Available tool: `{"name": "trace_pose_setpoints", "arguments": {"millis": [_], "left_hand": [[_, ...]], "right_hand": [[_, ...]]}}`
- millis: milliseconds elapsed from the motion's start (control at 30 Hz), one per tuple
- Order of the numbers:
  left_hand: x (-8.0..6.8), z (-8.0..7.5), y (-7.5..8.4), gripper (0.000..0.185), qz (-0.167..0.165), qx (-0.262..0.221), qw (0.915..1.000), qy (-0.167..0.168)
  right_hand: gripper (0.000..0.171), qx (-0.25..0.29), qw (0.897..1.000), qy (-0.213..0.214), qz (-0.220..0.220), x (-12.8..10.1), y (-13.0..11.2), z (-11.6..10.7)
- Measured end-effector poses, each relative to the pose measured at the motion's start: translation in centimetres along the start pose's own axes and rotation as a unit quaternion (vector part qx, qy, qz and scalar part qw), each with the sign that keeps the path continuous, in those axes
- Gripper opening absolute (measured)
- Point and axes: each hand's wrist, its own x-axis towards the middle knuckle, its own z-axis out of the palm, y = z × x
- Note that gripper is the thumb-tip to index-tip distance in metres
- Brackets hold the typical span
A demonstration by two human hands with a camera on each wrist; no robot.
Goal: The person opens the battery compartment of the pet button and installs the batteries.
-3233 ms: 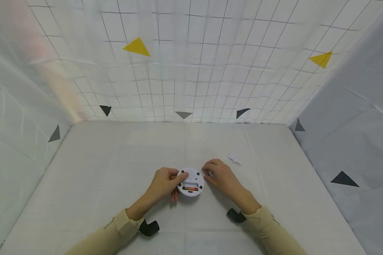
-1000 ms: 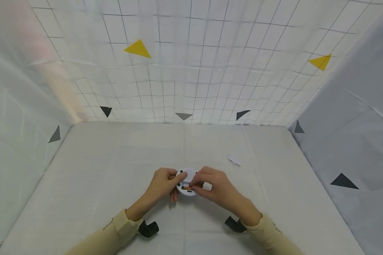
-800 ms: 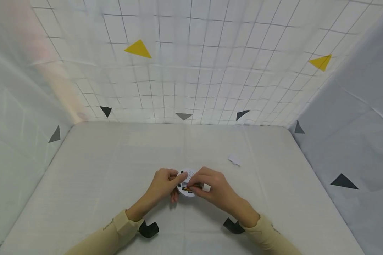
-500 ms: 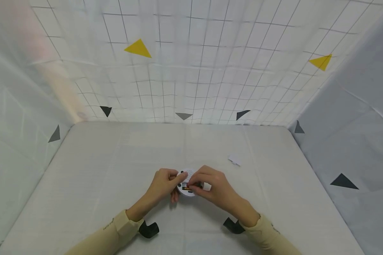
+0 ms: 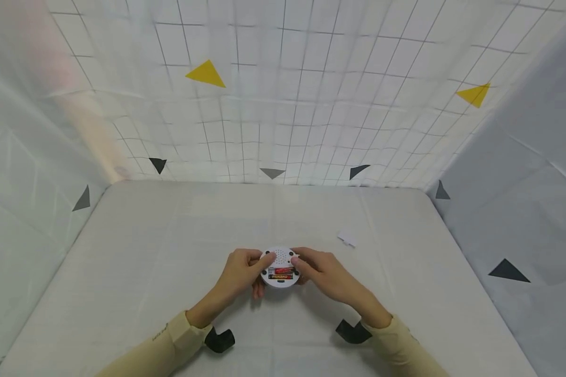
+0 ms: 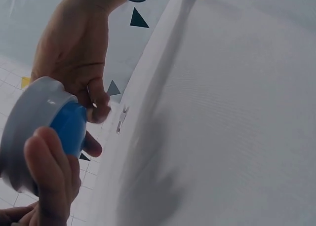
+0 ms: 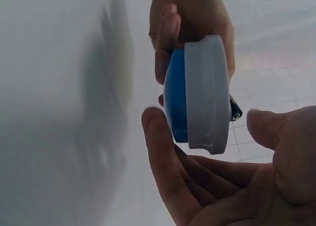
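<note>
I hold the round white device (image 5: 280, 267) just above the desk (image 5: 170, 251), left hand (image 5: 239, 272) and right hand (image 5: 322, 269) both gripping its rim, battery bay (image 5: 281, 273) upward for access. Right wrist view reveals its blue underside (image 7: 175, 100); the cover (image 5: 347, 238), probably, lies right of it.

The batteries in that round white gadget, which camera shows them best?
The head view: the batteries lie exposed in the round device, held by both hands. The right wrist view shows one dark battery tip; the left wrist view shows none.
</note>
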Motion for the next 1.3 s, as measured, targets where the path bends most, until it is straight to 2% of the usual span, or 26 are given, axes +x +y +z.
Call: {"name": "trace_pose_setpoints", "arguments": {"millis": [167,333,467,733,1033,1300], "left_hand": [[0.0,0.1,0.0,0.044,0.012,-0.007,0.9999,-0.003],[0.0,0.1,0.1,0.042,0.014,-0.013,0.9998,-0.008],[0.0,0.1,0.1,0.042,0.01,-0.012,0.9999,-0.006],[0.0,0.2,0.0,0.043,0.006,-0.008,0.9999,-0.003],[-0.1,0.2,0.0,0.036,0.029,-0.005,0.9995,-0.01],[-0.1,0.2,0.2,0.035,0.027,-0.017,0.9994,-0.008]], "right_hand": [[0.037,0.116,0.991,-0.064,0.007,0.2,0.3,0.0],[0.044,0.182,0.979,-0.088,0.036,0.3,0.6,0.2],[0.044,0.211,0.971,-0.098,0.052,0.3,0.6,0.3],[0.038,0.235,0.967,-0.089,0.043,0.3,0.9,0.8],[0.038,0.251,0.965,-0.07,0.04,0.6,1.4,1.3],[0.04,0.22,0.973,-0.055,0.029,0.8,0.9,1.3]]}}
